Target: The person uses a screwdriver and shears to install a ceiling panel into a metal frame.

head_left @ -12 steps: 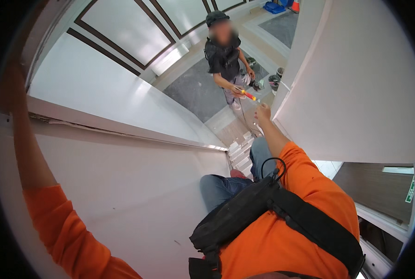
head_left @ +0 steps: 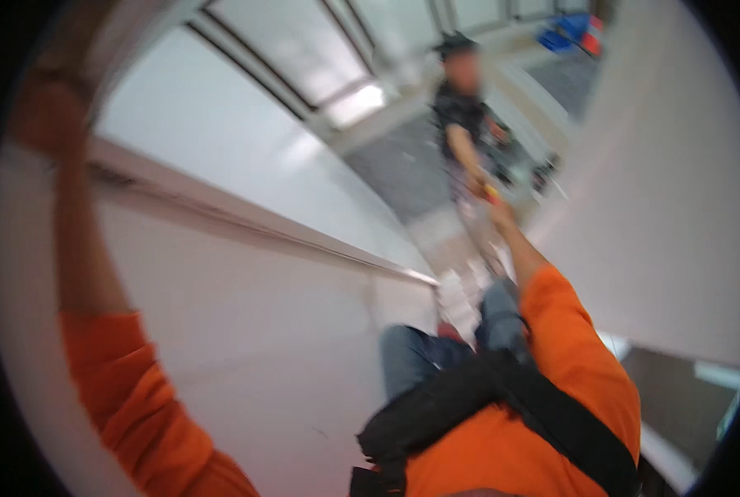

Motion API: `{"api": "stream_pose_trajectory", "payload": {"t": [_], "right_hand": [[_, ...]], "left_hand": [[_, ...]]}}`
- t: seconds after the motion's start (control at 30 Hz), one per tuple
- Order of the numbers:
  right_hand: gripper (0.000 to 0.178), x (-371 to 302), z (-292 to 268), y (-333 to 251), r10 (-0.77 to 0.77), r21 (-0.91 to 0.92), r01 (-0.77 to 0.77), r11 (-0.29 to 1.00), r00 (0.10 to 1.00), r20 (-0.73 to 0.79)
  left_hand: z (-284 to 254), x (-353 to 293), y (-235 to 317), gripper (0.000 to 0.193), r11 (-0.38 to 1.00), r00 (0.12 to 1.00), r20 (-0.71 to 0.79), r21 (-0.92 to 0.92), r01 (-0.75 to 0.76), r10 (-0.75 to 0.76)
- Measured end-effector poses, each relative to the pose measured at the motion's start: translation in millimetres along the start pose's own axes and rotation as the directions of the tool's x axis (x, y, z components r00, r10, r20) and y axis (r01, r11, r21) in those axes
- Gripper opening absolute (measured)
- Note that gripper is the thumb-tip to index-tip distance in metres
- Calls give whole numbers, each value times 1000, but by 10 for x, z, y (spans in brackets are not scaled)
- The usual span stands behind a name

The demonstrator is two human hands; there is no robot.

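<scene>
My right hand [head_left: 502, 217] reaches out toward a co-worker's hand [head_left: 476, 180]. Between the two is a slim tool with a red-and-yellow handle [head_left: 492, 194]; its kind is too blurred to make out. My fingers appear closed at its red part while the co-worker's hand is still at the yellow end. Raised at the upper left, my left hand [head_left: 51, 116] rests against the edge of a pale frame [head_left: 130, 170]. Shadow and blur hide its fingers.
The co-worker [head_left: 461, 108] stands lower down, facing me. A white panel [head_left: 643, 190] rises on my right, and a pale wall [head_left: 246, 331] on my left. Whitish steps or slats [head_left: 459, 298] lie below my knees. Blue and orange items [head_left: 565, 33] lie farther off.
My right hand and the co-worker's hand have come together at the tool; a gap separated my fingers from its handle before. The whole view has shifted and blurred.
</scene>
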State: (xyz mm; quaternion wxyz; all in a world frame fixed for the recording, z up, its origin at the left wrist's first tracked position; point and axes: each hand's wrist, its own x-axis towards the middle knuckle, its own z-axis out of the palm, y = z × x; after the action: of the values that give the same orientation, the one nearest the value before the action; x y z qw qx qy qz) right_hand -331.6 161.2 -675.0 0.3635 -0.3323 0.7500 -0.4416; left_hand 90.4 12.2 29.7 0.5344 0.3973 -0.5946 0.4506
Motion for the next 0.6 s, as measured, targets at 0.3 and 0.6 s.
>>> {"api": "stream_pose_trajectory", "payload": {"t": [0.3,0.6], "right_hand": [[28,-1235,588,-1403,-10,802,-134,582,985,171],[46,-1620,897,-4266,-775,926,50,375,566,283]], "left_hand": [[-274,141,471,44,898,979,27,-392,197,-203],[-188,164,602,56,844,886,349,-332,422,-306]]}}
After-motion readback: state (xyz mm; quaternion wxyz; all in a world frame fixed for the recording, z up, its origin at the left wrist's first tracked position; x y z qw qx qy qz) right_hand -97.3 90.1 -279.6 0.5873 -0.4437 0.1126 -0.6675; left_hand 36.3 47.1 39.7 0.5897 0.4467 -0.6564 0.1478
